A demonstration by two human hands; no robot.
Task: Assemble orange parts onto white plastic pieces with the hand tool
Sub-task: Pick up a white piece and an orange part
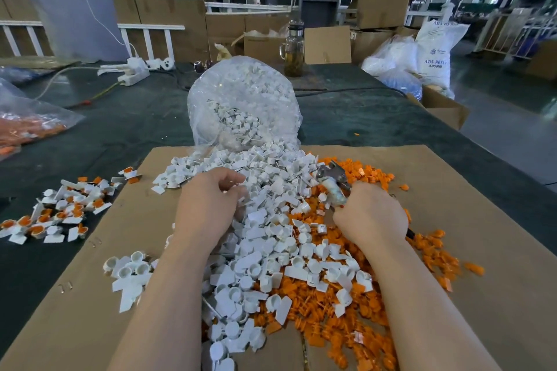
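Note:
A heap of white plastic pieces (pixel 265 253) spills from a clear bag (pixel 244 102) onto a cardboard sheet (pixel 488 196). Orange parts (pixel 355 313) lie heaped to its right. My left hand (pixel 208 205) is curled into the top of the white heap, fingers among the pieces; whether it holds one I cannot tell. My right hand (pixel 370 214) grips the handle of a small hammer (pixel 333 181), whose metal head points up and left over the pile. Assembled white-and-orange pieces (pixel 54 214) lie in a loose group at the left, on the table.
A dark green table (pixel 141 117) carries a bag of orange parts (pixel 27 126) at far left, a power strip (pixel 134 75) and cables, and a glass jug (pixel 294 51). A person (pixel 69 0) stands at back left. Cardboard boxes (pixel 443 108) and white sacks (pixel 437 48) stand at right.

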